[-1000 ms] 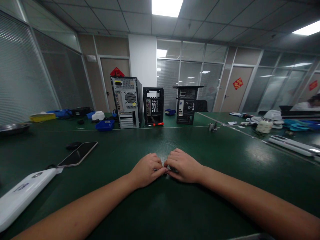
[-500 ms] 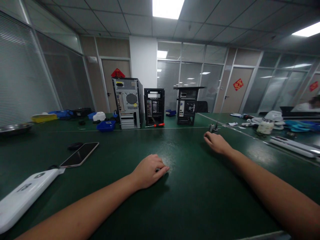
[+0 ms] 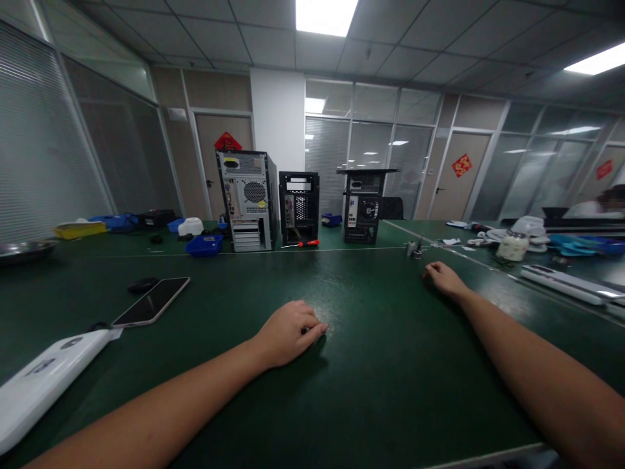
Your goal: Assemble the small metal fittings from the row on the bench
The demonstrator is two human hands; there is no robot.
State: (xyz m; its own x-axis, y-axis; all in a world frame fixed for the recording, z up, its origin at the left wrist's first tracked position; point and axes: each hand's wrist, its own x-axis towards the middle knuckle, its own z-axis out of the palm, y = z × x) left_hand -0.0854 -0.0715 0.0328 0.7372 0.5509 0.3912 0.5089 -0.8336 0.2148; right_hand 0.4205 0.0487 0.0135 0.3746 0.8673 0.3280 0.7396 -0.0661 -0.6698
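My left hand (image 3: 290, 335) rests low over the middle of the table, its fingers curled. A small dark spot shows between thumb and fingers, too small to name. Farther out on the right, my right hand (image 3: 443, 280) has its fingers bent inward, and whatever they hold, if anything, is hidden. Just beyond it, apart from the fingertips, small metal parts (image 3: 416, 251) stand upright on the green table (image 3: 371, 365).
Three computer cases, one large (image 3: 248, 202), one open-framed (image 3: 299, 208) and one black (image 3: 362, 207), stand at the back. A red-handled screwdriver (image 3: 307, 243) lies before them. A phone (image 3: 152, 301) and white device (image 3: 49, 378) lie left; a jar (image 3: 512, 246) stands right.
My right hand has drawn back to the right, away from the small metal parts, which now show fully. My left hand keeps its place and curled shape.
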